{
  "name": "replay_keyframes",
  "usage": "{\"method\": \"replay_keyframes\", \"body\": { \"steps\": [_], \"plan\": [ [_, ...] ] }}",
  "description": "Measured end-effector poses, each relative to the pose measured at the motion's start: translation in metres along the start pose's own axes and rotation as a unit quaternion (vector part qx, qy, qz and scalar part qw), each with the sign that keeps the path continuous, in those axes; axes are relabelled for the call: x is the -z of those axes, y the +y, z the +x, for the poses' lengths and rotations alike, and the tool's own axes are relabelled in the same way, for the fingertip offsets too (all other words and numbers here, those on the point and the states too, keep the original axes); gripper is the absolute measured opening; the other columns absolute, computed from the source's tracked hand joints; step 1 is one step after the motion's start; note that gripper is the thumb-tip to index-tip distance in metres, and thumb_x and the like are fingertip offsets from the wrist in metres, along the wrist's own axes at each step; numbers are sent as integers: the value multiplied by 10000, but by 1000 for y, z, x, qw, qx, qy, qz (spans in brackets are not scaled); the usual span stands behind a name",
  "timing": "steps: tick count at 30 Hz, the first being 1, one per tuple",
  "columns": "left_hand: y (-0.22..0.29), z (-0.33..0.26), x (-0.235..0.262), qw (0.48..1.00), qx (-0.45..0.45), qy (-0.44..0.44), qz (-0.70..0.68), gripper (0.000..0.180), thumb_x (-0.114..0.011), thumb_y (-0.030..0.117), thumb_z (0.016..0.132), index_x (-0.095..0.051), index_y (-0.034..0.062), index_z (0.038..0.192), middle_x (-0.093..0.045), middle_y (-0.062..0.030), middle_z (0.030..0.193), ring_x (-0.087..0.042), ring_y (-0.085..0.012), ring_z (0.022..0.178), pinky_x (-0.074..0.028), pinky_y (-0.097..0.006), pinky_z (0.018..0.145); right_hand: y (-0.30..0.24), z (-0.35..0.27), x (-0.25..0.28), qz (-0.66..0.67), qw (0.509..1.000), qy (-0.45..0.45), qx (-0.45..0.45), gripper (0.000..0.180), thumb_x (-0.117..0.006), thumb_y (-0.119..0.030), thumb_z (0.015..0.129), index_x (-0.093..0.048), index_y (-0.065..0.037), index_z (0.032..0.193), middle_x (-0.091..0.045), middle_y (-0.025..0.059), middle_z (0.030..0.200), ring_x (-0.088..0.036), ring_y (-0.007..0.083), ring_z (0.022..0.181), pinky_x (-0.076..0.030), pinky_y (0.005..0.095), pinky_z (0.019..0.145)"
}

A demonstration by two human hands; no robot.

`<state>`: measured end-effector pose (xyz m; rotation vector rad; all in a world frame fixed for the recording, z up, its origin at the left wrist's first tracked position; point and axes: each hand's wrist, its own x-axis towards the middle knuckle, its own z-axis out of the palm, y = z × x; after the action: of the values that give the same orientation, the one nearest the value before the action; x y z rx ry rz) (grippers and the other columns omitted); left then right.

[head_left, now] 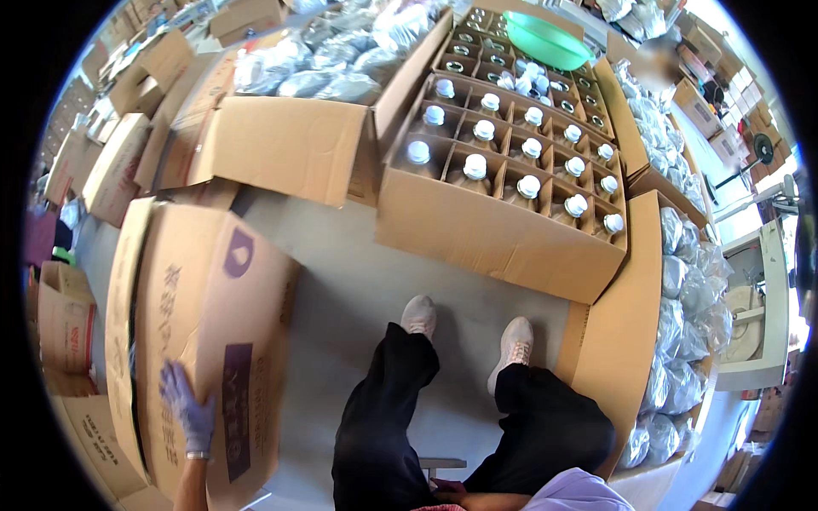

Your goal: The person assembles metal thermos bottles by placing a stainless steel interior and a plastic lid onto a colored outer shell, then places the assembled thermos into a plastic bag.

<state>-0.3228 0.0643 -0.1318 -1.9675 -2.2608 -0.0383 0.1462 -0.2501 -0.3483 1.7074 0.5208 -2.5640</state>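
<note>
At eight o'clock, a brown carton [204, 328] is touched by the gloved left hand [187, 409], fingers spread, pinching nothing; the grip of the right hand [448, 490], at six, cannot be told. By an uneven shove, the carton could be tipped, or bottles [528, 186] at one jarred.
</note>
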Motion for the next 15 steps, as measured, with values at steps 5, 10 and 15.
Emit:
{"method": "replay_keyframes", "body": {
  "steps": [5,10,15],
  "plan": [
    [-2,9,0,998,-29,33,33,876,-743,155,765,-289,15,1501,-252,-187,1580,-202,-377,1467,-146,-515,1195,-50,-8,32,78,996,28,-14,441,-750,-187,757,-645,-51,1163,-663,128,1151,-617,255,1071,-494,400,914],
    [4,-1,15,999,-5,13,45,834,-719,227,775,-333,8,1481,-318,-217,1537,-297,-403,1414,-247,-521,1161,-92,-16,87,141,980,134,31,461,-771,-168,749,-641,-57,1177,-659,109,1170,-611,236,1094,-489,395,931],
    [22,28,11,999,-36,5,-4,842,-723,398,778,-396,21,1456,-374,-236,1501,-333,-446,1374,-305,-554,1122,-124,18,176,171,931,256,197,578,-848,-100,693,-617,-66,1221,-634,87,1222,-563,233,1190,-445,413,1017]
  ]
}}
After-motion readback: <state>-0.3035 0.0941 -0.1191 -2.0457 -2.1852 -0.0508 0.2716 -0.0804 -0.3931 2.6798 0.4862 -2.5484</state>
